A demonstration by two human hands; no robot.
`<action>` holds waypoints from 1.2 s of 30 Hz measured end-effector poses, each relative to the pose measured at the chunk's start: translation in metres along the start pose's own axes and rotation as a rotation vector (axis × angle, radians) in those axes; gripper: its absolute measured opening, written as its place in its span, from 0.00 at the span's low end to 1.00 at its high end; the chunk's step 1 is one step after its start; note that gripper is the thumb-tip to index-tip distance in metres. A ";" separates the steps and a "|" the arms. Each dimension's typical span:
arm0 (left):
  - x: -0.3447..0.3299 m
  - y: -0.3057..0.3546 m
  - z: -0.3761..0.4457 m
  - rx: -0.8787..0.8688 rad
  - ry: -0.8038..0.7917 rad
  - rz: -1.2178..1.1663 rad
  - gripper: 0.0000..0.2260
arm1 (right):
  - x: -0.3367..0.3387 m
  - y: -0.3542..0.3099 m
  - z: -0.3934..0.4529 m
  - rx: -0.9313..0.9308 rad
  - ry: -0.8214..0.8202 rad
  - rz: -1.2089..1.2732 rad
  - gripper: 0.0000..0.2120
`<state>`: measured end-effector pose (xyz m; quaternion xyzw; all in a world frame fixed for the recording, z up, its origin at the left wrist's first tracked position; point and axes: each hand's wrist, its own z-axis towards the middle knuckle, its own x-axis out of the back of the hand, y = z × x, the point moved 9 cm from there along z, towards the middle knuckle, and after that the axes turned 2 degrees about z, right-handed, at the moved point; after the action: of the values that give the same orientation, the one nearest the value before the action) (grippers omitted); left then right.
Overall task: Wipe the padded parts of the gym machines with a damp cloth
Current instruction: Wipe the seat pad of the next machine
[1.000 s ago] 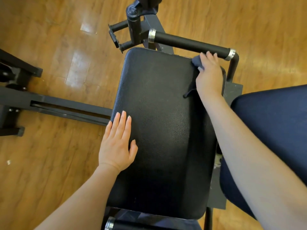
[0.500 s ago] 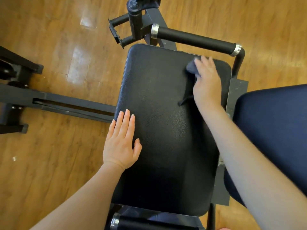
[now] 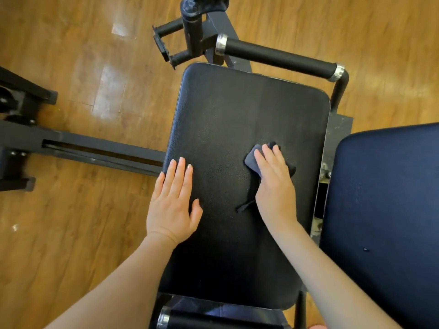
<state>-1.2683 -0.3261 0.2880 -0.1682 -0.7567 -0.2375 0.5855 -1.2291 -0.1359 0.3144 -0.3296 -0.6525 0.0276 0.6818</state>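
A black padded seat (image 3: 237, 119) of a gym machine fills the middle of the view. My right hand (image 3: 273, 184) presses a dark blue-grey cloth (image 3: 253, 160) flat onto the pad's right middle; most of the cloth is hidden under the palm, and a thin strip of it trails out toward me. My left hand (image 3: 173, 200) lies flat on the pad's left edge, fingers together, holding nothing.
A black foam-covered handle bar (image 3: 278, 55) with chrome ends runs behind the pad. A second, dark blue pad (image 3: 384, 210) stands to the right. Black steel frame rails (image 3: 95, 153) cross the wooden floor (image 3: 71, 233) on the left. Another grip (image 3: 213, 320) shows at the bottom.
My right hand has slid the cloth from the pad's far right corner back toward me to the pad's middle. My left hand has stayed on the left edge.
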 end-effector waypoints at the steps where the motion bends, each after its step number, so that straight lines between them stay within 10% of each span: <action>1: 0.001 0.000 0.000 -0.001 0.006 -0.007 0.30 | 0.003 0.000 0.008 0.021 0.000 0.009 0.25; 9: 0.002 0.001 -0.001 0.003 0.020 -0.008 0.30 | 0.006 -0.007 0.087 -0.030 0.000 0.004 0.25; 36: 0.005 0.003 -0.006 0.025 -0.011 -0.035 0.29 | -0.035 -0.036 -0.170 -0.239 0.094 -0.009 0.28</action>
<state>-1.2629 -0.3268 0.2950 -0.1489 -0.7655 -0.2373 0.5792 -1.0940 -0.2505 0.3131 -0.4064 -0.6199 -0.0688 0.6677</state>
